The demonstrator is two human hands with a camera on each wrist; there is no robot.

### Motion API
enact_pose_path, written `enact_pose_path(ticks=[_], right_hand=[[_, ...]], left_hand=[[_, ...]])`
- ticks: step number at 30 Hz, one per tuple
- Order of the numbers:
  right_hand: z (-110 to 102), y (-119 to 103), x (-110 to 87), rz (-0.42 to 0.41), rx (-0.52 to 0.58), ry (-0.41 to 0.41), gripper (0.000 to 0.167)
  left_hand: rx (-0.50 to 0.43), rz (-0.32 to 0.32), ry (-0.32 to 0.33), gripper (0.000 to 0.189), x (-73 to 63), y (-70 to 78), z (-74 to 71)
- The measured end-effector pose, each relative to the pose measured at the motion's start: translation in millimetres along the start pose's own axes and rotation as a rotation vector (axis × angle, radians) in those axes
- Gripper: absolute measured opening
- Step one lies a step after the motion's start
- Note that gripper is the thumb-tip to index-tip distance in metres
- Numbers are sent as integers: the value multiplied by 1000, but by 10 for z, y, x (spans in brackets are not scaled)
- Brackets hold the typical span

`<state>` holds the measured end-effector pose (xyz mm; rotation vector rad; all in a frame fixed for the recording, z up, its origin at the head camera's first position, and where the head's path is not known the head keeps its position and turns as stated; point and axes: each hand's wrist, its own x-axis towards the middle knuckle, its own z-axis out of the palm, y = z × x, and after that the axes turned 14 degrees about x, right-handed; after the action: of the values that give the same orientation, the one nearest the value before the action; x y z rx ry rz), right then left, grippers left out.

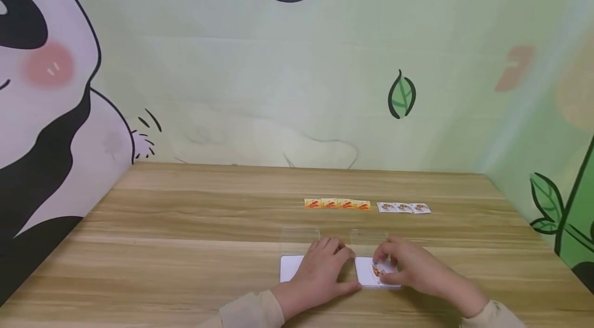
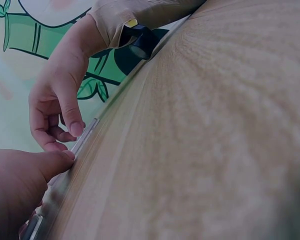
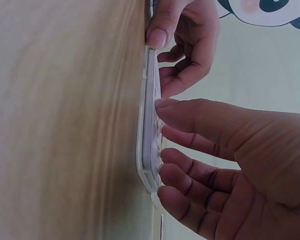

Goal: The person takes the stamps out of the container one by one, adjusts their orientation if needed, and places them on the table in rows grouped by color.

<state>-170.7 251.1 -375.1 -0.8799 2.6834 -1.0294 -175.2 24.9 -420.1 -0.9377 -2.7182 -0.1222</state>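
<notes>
Two clear plastic cases with raised transparent lids lie side by side, each with a white stack inside. My left hand [image 1: 320, 271] lies partly over the left white stack [image 1: 289, 267]. Its thumb touches the near left corner of the right case [image 3: 141, 150], and its fingers bend toward that case's far left corner. Over the right white stack [image 1: 364, 272], my right hand [image 1: 413, 267] pinches a small white card with an orange-brown picture [image 1: 378, 270] between thumb and fingers. The fingertips are right at the top of the stack, hiding part of the card.
Farther back on the wooden table [image 1: 185, 204] lies a row of several yellow cards with red pictures [image 1: 337, 203]. To its right are three white picture cards [image 1: 403, 208]. A wall with a painted panda [image 1: 51, 101] and leaves stands behind the table.
</notes>
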Motion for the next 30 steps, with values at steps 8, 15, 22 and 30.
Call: enact_pose_path(ticks=[8,15,22,30], right_hand=[[4,-9,6,17,-13,-4,24],[18,-8,9,27,-13,1,24],[26,-12,7,40,-18,17,25],[33,-21,-2,28,-1,28,26]], left_hand=[[13,6,23,48,-1,-2,4],[-5,-4,4,48,4,0,-3],[-10,-5,-5,48,7,-1,-1],[-11,-1,1,48,4,-3,8]])
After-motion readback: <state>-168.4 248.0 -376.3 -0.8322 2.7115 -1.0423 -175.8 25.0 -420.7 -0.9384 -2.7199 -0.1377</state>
